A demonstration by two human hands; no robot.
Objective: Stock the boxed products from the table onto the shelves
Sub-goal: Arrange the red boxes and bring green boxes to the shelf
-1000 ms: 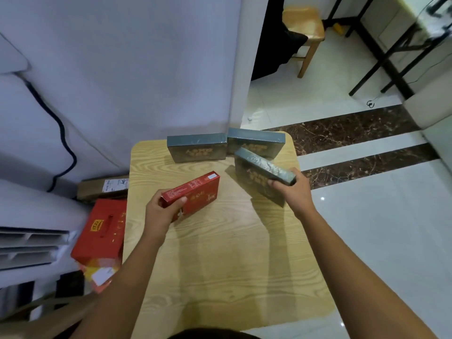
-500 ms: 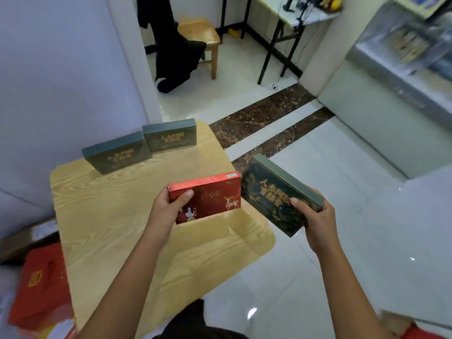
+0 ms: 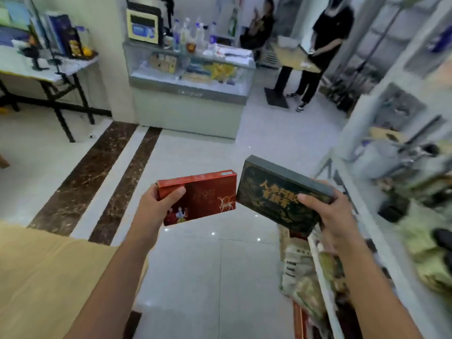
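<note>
Red box in the left hand, thumb across its front face, fingers behind; held upright at its left end, above the white floor. Green box with gold lettering in the right hand, thumb on the front, gripped at its right end and tilted. The two boxes nearly meet at their inner edges (touching or a hair apart, cannot tell). Wooden table shows at lower left, under the left forearm. Shelves run along the right edge, blurred, stocked with pale packages. Beyond, a glass counter with bottles on top; a person in black stands behind it to the right.
</note>
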